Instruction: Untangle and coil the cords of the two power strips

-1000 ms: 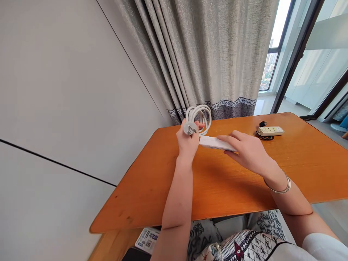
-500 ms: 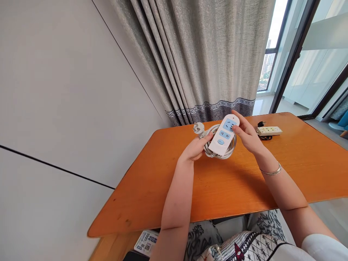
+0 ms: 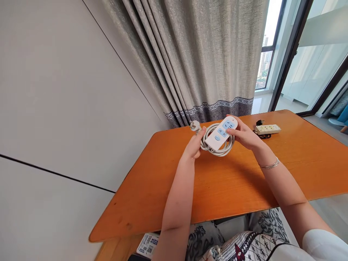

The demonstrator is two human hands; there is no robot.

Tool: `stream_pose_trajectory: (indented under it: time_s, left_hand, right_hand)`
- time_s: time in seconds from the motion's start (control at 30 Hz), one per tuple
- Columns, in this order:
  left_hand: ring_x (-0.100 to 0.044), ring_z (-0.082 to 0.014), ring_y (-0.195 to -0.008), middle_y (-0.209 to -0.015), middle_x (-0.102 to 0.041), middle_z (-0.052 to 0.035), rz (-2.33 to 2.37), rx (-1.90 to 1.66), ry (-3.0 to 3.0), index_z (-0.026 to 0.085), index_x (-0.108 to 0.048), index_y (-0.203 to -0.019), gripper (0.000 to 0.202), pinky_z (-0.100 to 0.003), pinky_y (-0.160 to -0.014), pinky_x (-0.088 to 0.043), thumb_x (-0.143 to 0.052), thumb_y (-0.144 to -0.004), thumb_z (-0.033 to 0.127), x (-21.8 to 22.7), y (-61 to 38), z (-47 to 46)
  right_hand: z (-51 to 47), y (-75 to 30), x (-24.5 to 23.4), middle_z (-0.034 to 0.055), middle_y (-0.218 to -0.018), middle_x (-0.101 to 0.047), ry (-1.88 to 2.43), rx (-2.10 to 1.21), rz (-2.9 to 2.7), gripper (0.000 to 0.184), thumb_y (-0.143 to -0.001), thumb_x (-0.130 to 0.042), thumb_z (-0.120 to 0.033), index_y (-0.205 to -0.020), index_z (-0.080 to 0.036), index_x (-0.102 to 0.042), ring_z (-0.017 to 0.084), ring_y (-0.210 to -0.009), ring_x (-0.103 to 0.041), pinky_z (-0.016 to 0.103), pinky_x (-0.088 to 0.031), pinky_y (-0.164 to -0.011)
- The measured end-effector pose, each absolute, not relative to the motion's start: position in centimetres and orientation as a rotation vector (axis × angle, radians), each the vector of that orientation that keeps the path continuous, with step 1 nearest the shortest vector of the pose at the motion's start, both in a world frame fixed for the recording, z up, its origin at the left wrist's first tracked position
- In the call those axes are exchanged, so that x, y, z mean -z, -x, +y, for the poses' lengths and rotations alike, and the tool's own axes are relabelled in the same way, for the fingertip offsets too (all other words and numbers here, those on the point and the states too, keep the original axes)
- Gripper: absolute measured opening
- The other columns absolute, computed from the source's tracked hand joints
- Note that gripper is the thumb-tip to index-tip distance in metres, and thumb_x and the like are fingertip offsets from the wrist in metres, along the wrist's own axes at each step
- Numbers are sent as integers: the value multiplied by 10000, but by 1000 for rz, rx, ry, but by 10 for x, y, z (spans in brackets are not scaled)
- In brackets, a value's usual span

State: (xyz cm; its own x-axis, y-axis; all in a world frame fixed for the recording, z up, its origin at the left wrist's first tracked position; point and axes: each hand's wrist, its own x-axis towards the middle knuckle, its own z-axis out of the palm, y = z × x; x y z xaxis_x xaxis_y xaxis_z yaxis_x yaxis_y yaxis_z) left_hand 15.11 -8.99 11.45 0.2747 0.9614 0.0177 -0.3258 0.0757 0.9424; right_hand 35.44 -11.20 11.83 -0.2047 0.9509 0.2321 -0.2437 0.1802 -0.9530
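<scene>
A white power strip (image 3: pixel 217 140) with light-blue socket panels is held above the table, tilted with its far end up to the right. Its white cord (image 3: pixel 223 151) is coiled in loops behind and beneath it. My left hand (image 3: pixel 194 144) is closed on the left side of the coil near the white plug (image 3: pixel 194 125), whose prongs point left. Around the strip's upper right end, my right hand (image 3: pixel 241 134) is closed, the thumb lying on the socket face and the other fingers mostly hidden behind.
An orange wooden table (image 3: pixel 157 188) spreads below my hands. On its right part lies a second, cream power strip (image 3: pixel 268 129) with a black plug (image 3: pixel 260 123) and cord. A grey curtain (image 3: pixel 212 54) hangs behind; a white box with printed labels (image 3: pixel 147 245) sits below the front edge.
The strip has tilted flatter in my hands. My right thumb has moved from the upper socket down to the middle of the strip, and my left thumb has shifted off the strip onto the cord.
</scene>
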Motion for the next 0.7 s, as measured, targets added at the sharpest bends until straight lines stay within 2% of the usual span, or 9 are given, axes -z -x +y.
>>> stream_pose_trajectory:
  time_s: [0.13,0.2,0.33,0.43,0.57,0.7]
  left_hand:
    - [-725,-177,-820,-941,-778,-57,668,-1184,-1036,176,-704,-993,461,-204,-582,-515,-745,-744,562,-119,-151,-89]
    - [-715,-169,-825,-992,-765,-49,653,-1203,-1048,193,-670,-1044,483,-201,-580,-515,-740,-739,559,-121,-149,-91]
    - [-683,-212,-1043,-1287,-669,-87,650,-1187,-1242,224,-564,-1227,698,-276,-786,-572,-862,-634,436,-121,-151,-97]
    - [-566,-270,-1284,-1473,-530,-125,662,-1201,-1441,246,-447,-1370,884,-361,-996,-524,-892,-613,345,-117,-157,-99]
    - [-481,-300,-1374,-1503,-482,-148,708,-1218,-1626,230,-369,-1421,897,-438,-1136,-413,-844,-673,367,-111,-157,-95]
    - [-457,-311,-1383,-1494,-476,-133,728,-1149,-1719,232,-370,-1395,813,-447,-1128,-418,-791,-702,298,-109,-147,-90]
  right_hand:
    - [-108,-350,-116,41,-1092,-684,731,-1228,-1217,554,-717,-802,-460,-1148,-259,-519,198,-939,-678,306,-600,-700]
    - [-106,-348,-115,41,-1086,-692,720,-1190,-1184,533,-713,-802,-490,-1100,-256,-519,202,-950,-680,318,-597,-721]
    - [-103,-345,-113,40,-1076,-698,687,-1143,-1072,532,-693,-812,-529,-1043,-252,-523,208,-939,-677,339,-595,-716]
    - [-101,-345,-112,31,-1087,-700,657,-1154,-1013,513,-694,-819,-515,-1029,-257,-529,205,-938,-676,353,-597,-726]
    - [-100,-349,-110,13,-1050,-719,658,-1234,-1024,504,-682,-845,-470,-1026,-271,-535,221,-966,-682,396,-610,-769]
    - [-101,-350,-108,3,-1041,-726,655,-1341,-1050,500,-683,-857,-454,-1001,-275,-516,219,-952,-689,420,-622,-761]
